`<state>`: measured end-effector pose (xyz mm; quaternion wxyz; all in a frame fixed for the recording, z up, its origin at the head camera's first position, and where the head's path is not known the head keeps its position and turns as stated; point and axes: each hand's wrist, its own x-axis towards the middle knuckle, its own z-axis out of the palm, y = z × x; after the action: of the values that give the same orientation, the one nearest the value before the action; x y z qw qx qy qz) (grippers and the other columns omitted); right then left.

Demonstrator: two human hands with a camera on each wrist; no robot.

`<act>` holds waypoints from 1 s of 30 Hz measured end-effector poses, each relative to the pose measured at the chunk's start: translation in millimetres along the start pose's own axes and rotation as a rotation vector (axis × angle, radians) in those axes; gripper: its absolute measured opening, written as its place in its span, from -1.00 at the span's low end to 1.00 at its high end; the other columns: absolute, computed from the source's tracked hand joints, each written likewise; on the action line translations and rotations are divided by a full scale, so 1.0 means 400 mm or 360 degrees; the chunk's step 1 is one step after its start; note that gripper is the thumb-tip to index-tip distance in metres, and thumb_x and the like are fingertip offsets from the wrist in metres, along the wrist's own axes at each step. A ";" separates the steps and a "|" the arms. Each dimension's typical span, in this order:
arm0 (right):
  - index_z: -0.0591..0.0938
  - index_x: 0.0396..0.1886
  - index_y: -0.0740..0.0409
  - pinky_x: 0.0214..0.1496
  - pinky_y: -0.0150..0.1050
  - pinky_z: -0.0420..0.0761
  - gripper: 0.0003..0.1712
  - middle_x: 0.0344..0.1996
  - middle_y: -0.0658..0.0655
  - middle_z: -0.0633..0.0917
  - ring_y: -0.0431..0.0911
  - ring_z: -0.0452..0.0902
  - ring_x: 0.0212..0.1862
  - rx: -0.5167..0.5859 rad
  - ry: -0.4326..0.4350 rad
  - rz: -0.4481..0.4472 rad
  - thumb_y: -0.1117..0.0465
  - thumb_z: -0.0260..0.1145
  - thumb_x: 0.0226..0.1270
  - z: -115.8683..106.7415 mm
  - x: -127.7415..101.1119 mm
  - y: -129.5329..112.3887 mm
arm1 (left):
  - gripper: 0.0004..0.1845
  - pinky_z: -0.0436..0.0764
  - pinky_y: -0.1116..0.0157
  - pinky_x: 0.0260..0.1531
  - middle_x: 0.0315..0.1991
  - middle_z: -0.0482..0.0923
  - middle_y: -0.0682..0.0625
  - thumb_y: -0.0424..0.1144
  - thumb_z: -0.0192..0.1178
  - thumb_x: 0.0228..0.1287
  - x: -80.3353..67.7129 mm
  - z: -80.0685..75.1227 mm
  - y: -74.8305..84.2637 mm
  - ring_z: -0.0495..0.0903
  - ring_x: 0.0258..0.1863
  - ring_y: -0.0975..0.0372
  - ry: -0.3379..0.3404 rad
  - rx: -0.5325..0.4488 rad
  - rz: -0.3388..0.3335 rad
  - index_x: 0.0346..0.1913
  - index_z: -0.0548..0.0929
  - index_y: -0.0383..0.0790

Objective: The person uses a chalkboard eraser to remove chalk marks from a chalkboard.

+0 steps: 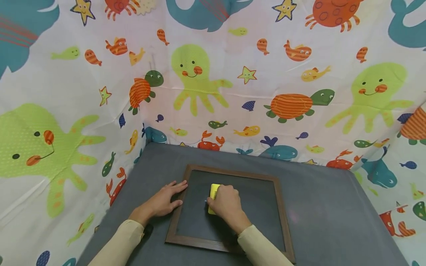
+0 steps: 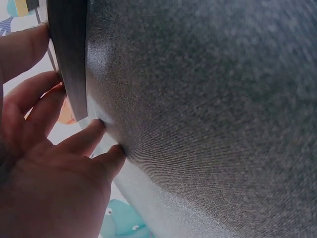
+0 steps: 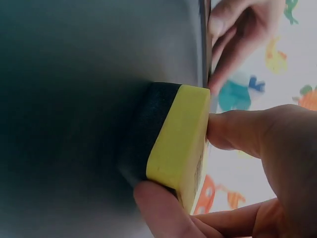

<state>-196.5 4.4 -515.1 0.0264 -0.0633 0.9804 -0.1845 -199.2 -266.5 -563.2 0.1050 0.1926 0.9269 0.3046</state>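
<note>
Right hand (image 1: 226, 205): fingers curled over yellow foam eraser block with black felt underside (image 3: 171, 134), thumb and fingertip pinching its ends. Eraser lies under those fingers, felt face flat on dark chalkboard in brown wooden frame (image 1: 283, 210), left of board centre.

Left hand (image 1: 163, 201): fingers straight, spread, pressing flat on frame's left rail and grey cloth-covered table (image 1: 326, 207) beside it.

Judgement: wipe well by keeping felt flat, pressure even, strokes overlapping; left hand braces frame against sliding.

Beyond fingertips: sea-creature printed curtain (image 1: 233, 85).
</note>
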 end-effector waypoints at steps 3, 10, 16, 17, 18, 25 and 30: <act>0.72 -0.32 0.22 -0.51 -0.17 0.70 -0.51 -0.54 0.08 0.60 -0.07 0.55 -0.55 0.0023 -0.0035 -0.0056 -0.13 0.62 0.31 0.021 0.010 -0.051 | -0.28 0.07 -0.43 0.64 0.76 0.21 -0.03 -0.26 0.35 0.59 -0.001 0.006 -0.002 0.07 0.75 -0.28 -0.0003 0.0004 -0.0019 0.70 0.37 -0.15; 0.75 -0.17 0.25 -0.43 -0.12 0.77 -0.45 -0.45 0.12 0.65 -0.01 0.62 -0.48 -0.0044 -0.0040 -0.0082 -0.17 0.61 0.30 0.042 0.027 -0.103 | -0.27 0.03 -0.46 0.63 0.76 0.20 -0.05 -0.28 0.34 0.59 -0.003 0.013 -0.003 0.05 0.75 -0.30 0.0011 -0.0008 -0.0027 0.71 0.36 -0.16; 0.72 -0.12 0.28 -0.38 -0.07 0.78 -0.33 -0.40 0.15 0.62 0.02 0.62 -0.42 -0.0085 -0.0073 -0.0025 -0.26 0.60 0.28 0.036 0.033 -0.088 | -0.27 0.05 -0.47 0.62 0.76 0.21 -0.05 -0.29 0.35 0.58 0.006 0.012 0.004 0.07 0.74 -0.31 0.0011 0.0017 -0.0012 0.70 0.37 -0.16; 0.71 -0.12 0.29 -0.38 -0.07 0.78 -0.33 -0.39 0.15 0.62 0.03 0.61 -0.41 -0.0083 -0.0082 -0.0024 -0.26 0.60 0.27 0.034 0.033 -0.085 | -0.27 0.05 -0.47 0.62 0.76 0.20 -0.06 -0.29 0.35 0.58 0.006 0.012 0.005 0.06 0.74 -0.32 0.0002 0.0013 -0.0012 0.70 0.37 -0.16; 0.71 -0.13 0.28 -0.38 -0.07 0.78 -0.34 -0.39 0.15 0.62 0.03 0.61 -0.41 -0.0086 -0.0089 -0.0021 -0.26 0.60 0.27 0.034 0.033 -0.081 | -0.27 0.05 -0.46 0.62 0.76 0.20 -0.06 -0.29 0.34 0.58 0.007 0.013 0.005 0.06 0.74 -0.32 -0.0009 0.0008 -0.0015 0.71 0.36 -0.15; 0.67 -0.20 0.24 -0.42 -0.10 0.72 -0.38 -0.43 0.13 0.58 0.01 0.55 -0.45 -0.0033 -0.0110 0.0100 -0.23 0.63 0.21 0.010 0.024 -0.022 | -0.26 -0.01 -0.47 0.63 0.77 0.16 -0.07 -0.28 0.33 0.59 0.004 0.014 0.003 0.01 0.75 -0.32 -0.0032 -0.0040 -0.0021 0.72 0.33 -0.18; 0.64 -0.24 0.23 -0.48 -0.14 0.65 -0.40 -0.47 0.14 0.56 0.01 0.53 -0.48 0.0004 -0.0090 0.0202 -0.21 0.62 0.20 -0.031 0.007 0.052 | -0.27 -0.02 -0.48 0.63 0.77 0.15 -0.10 -0.27 0.31 0.61 -0.001 0.001 0.005 -0.01 0.75 -0.33 -0.0025 -0.0032 0.0016 0.72 0.31 -0.21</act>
<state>-202.8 27.8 -511.3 0.0657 -0.0062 0.9811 -0.1817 -197.9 -264.9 -562.3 0.1127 0.1985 0.9219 0.3130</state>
